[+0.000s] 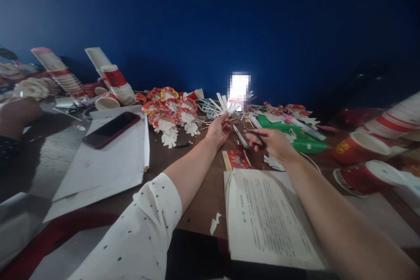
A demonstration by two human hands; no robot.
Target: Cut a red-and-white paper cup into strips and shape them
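Between the thumb and fingers of my left hand [220, 129] is a white paper piece [223, 103] cut into strips that fan out upward. My right hand [268, 141] is closed around the dark handles of a pair of scissors [254, 133]. The scissor blades point up and left toward the fanned paper; I cannot tell whether they touch it. Just below the hands lies a small red printed card [236, 159]. White paper cut-outs [273, 162] rest under my right hand.
An open book [265, 214] lies in front of me. Left are a phone [112, 129] on white sheets [98, 170], paper cups [118, 83] and another person's hand [20, 113]. Red-and-white paper crafts [170, 111] lie behind. More cups [362, 146] and a green sheet [308, 142] are right.
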